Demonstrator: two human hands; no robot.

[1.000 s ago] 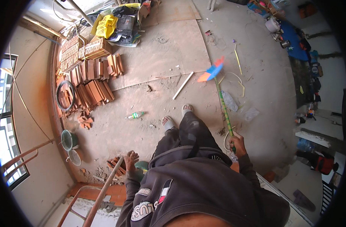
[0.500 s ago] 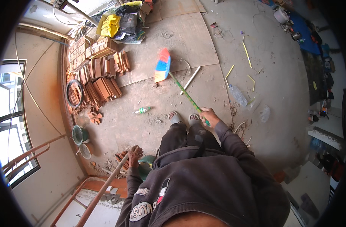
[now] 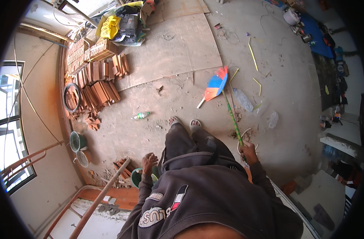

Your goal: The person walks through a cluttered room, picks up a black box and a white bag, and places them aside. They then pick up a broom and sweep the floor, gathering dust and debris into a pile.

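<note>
Treat the floor [image 3: 289, 83] as the working surface; I judge that short, low strokes suit its loose grit. The broom [image 3: 232, 114] lies ahead of me to the right, its handle slanting far and left from my right grip [image 3: 249, 151]. Keep the red, blue and orange head [image 3: 216, 85] low; I cannot tell whether its bristles touch down. The right grip is closed round the handle's near end; hold it firm and steer from the wrist. The left grip [image 3: 149, 161] is empty, fingers loosely curled; adding it to the handle should improve control. Clear the white pipe [image 3: 200, 102] first: it could roll or snag bristles.

Compared with half a second ago, the broom's head has swung from left of the pipe to its far right, covering the pipe's far part. The right grip has shifted right. The left grip, which overlapped the rail's [image 3: 99, 199] end, now shows apart from it.
</note>
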